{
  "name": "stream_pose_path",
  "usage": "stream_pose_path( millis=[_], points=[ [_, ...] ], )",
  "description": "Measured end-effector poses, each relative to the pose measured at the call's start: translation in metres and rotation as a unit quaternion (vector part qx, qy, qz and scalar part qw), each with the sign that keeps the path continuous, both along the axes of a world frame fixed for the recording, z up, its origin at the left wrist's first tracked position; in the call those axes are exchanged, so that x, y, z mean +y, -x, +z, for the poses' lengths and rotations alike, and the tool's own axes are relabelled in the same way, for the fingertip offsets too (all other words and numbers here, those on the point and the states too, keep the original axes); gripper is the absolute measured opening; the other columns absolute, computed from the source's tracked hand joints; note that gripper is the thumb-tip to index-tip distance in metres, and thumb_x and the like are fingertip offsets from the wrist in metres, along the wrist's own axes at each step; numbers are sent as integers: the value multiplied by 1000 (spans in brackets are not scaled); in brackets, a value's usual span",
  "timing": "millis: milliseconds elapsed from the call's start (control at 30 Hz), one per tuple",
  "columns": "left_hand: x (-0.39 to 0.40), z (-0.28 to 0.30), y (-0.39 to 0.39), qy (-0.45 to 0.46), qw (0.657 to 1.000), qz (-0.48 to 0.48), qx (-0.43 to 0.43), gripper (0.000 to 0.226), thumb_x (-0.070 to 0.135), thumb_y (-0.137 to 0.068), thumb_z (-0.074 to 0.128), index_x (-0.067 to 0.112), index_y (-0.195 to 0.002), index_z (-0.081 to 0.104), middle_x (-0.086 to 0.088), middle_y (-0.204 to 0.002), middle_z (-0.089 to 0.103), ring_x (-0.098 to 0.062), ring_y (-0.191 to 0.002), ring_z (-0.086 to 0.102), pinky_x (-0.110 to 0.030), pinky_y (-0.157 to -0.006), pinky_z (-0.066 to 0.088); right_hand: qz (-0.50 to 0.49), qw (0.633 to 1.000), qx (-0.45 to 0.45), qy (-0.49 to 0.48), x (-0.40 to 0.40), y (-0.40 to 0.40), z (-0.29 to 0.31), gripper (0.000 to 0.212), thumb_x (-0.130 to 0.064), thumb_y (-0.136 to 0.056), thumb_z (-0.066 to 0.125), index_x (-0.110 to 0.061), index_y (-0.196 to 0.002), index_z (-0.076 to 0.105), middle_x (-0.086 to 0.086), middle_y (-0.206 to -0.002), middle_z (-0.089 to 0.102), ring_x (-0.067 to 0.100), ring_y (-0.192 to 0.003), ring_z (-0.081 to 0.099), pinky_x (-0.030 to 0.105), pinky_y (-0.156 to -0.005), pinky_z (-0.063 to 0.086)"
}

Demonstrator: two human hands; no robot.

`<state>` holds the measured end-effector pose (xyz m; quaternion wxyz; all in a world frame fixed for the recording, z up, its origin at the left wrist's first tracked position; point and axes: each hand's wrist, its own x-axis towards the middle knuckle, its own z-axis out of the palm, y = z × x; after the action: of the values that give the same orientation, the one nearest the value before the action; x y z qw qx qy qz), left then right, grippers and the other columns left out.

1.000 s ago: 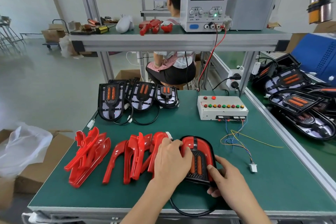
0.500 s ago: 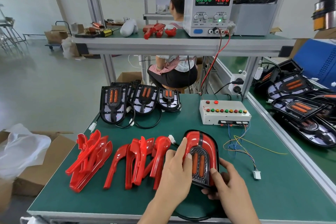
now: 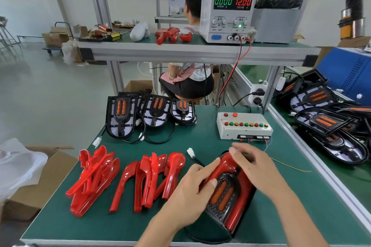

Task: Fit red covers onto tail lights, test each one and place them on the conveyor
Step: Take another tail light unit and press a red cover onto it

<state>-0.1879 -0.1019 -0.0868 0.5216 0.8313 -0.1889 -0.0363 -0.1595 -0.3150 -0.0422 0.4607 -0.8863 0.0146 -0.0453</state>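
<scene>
Two hands hold one tail light [image 3: 224,196] tilted up off the green desk [image 3: 124,226] near its front edge, a red cover [image 3: 227,164] already round it. The left hand [image 3: 192,190] grips its left side with curled fingers, thumb on the dark grille; the right hand [image 3: 255,166] lies over the top end, fingers bent down onto the cover. Just left lie two heaps of loose red covers [image 3: 152,178], close beside the left wrist. Three bare tail lights [image 3: 154,112] lean at the back. A button box [image 3: 244,125] sits just beyond the right hand, and a white plug [image 3: 190,152] lies by the light. More lights crowd the conveyor [image 3: 331,126] at the right.
</scene>
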Motion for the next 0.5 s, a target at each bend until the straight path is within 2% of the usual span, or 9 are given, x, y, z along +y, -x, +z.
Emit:
stream_pose_path(
  millis=[67, 133, 267, 333, 400, 500],
  points=[
    [2, 0, 0, -1, 1000, -13, -3, 49, 44, -102, 49, 65, -145, 36, 21, -109, 50, 0, -109, 54, -14, -92, 43, 63, 995, 71, 6, -1, -11, 5, 24, -60, -88, 66, -42, -101, 74, -21, -101, 73, -1, -96, 67, 29, -94, 52],
    [3, -1, 0, 19, 1000, -6, -1, 47, 46, -99, 54, 61, -143, 44, 20, -109, 55, -2, -110, 57, -15, -93, 45, 85, 992, 95, -27, 0, -15, 5, 16, -54, -88, 69, -40, -91, 76, -15, -92, 76, 4, -85, 72, 31, -87, 57],
    [6, 2, 1, 104, 993, 47, 31, 45, 47, -89, 71, 57, -130, 55, 27, -119, 61, 3, -110, 63, -16, -88, 54, 36, 992, 81, -88, 0, -13, -6, 15, -45, -89, 71, -32, -84, 76, -5, -84, 76, 12, -76, 73, 33, -78, 58],
    [6, 3, -2, 145, 984, 93, 39, 44, 51, -81, 78, 55, -119, 58, 24, -118, 65, 2, -107, 64, -17, -87, 54, 6, 987, 79, -142, 0, -9, -12, 17, -41, -90, 71, -26, -82, 76, 1, -80, 75, 16, -72, 72, 36, -75, 59],
    [0, 2, -3, 230, 960, 143, 79, 37, 54, -74, 82, 48, -107, 65, 13, -114, 71, -10, -108, 68, -30, -90, 59, -30, 976, 71, -205, 0, -6, -16, 19, -38, -89, 72, -20, -82, 75, 6, -79, 74, 17, -68, 70, 35, -69, 58],
    [-17, -1, 2, 381, 894, 171, 163, 35, 49, -79, 84, 28, -104, 73, -10, -113, 74, -34, -113, 69, -52, -100, 55, -84, 956, 62, -276, 0, -1, -21, 19, -38, -85, 74, -19, -82, 76, 7, -80, 76, 21, -68, 72, 34, -64, 57]
  ],
)
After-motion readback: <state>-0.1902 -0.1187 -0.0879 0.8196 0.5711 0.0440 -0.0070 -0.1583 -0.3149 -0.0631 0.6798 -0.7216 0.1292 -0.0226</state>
